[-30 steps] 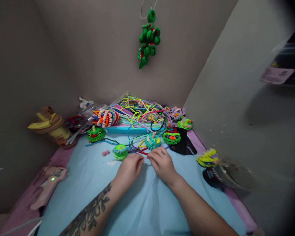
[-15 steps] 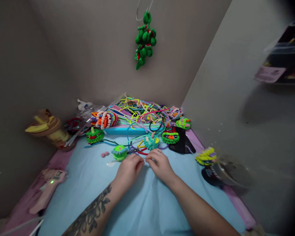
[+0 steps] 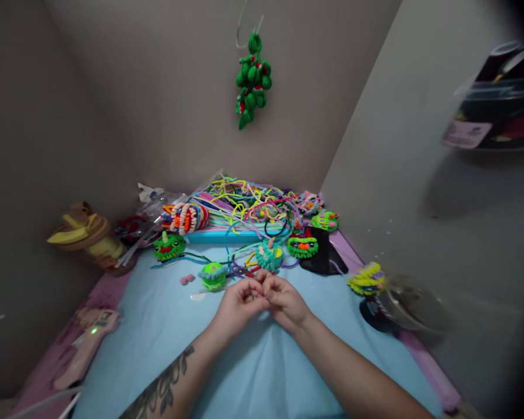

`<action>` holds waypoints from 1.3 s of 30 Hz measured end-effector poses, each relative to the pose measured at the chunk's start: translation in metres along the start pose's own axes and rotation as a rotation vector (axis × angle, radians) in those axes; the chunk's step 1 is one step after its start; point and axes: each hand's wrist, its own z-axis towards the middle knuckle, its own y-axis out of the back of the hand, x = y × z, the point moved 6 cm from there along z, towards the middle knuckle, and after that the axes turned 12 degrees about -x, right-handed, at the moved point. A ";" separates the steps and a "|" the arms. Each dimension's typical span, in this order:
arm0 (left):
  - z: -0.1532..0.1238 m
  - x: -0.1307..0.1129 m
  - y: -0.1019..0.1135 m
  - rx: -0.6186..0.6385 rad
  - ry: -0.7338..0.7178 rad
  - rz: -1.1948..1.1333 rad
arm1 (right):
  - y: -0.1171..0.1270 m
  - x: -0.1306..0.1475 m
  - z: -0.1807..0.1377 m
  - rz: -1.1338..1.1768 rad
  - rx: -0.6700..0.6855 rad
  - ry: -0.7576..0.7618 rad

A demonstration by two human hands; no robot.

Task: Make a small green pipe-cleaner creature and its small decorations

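Note:
My left hand [image 3: 238,304] and my right hand [image 3: 283,299] meet over the light blue cloth [image 3: 253,361], fingertips pinched together on something too small to make out. Just beyond them lie loose pipe cleaners [image 3: 244,269] in purple, red and yellow. A green and teal round pipe-cleaner figure [image 3: 213,276] sits to the left of my fingers, and a teal one [image 3: 269,255] lies right behind them. A big tangle of coloured pipe cleaners [image 3: 244,203] fills a blue tray [image 3: 227,235] at the back.
More pipe-cleaner figures: green horned [image 3: 169,246], green with orange mouth [image 3: 304,245], yellow-purple [image 3: 367,278] on the right. A black pouch [image 3: 325,259], a pink glue gun [image 3: 87,340] at left, a brown-yellow toy [image 3: 85,230], a green ornament [image 3: 251,78] hanging on the wall.
My hands have drawn together and lifted slightly, the fingertips now touching in a pinch. The view has shifted a little to the right.

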 end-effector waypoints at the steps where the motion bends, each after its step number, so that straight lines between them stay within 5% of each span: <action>1: -0.001 -0.002 0.001 -0.012 -0.030 0.026 | -0.001 0.000 0.000 0.006 0.005 -0.012; 8: -0.002 -0.019 0.013 -0.124 -0.269 0.366 | 0.011 0.008 0.005 -0.130 -0.122 0.149; 14: -0.002 -0.026 0.021 -0.092 -0.380 0.566 | 0.009 0.037 -0.002 -0.698 -0.125 0.543; 20: 0.004 -0.020 0.024 0.031 -0.265 0.511 | -0.006 0.053 -0.015 -0.942 0.035 0.883; 27: 0.004 -0.011 0.019 0.194 -0.017 0.306 | -0.005 0.049 -0.016 -0.993 0.150 0.952; 39: 0.001 -0.009 0.013 0.220 0.013 0.258 | -0.010 0.055 -0.020 -0.965 0.126 0.930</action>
